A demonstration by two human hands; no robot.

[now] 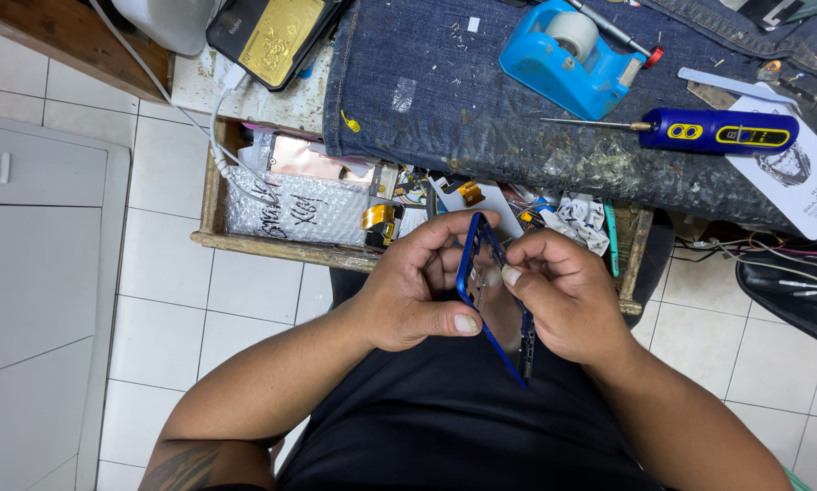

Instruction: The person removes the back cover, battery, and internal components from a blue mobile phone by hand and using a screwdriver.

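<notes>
White floor tiles (163, 336) lie below a denim-covered workbench (445, 100) and an open wooden drawer (210, 195) of parts. Over the lap, the left hand (408, 286) grips a blue phone frame (492, 300); the right hand (567, 295) pinches its edge.

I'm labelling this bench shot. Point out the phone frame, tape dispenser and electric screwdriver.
Phone frame (474, 264): head view, upper blue edge.
Tape dispenser (554, 73): head view, blue body.
Electric screwdriver (717, 133): head view, blue handle.
</notes>
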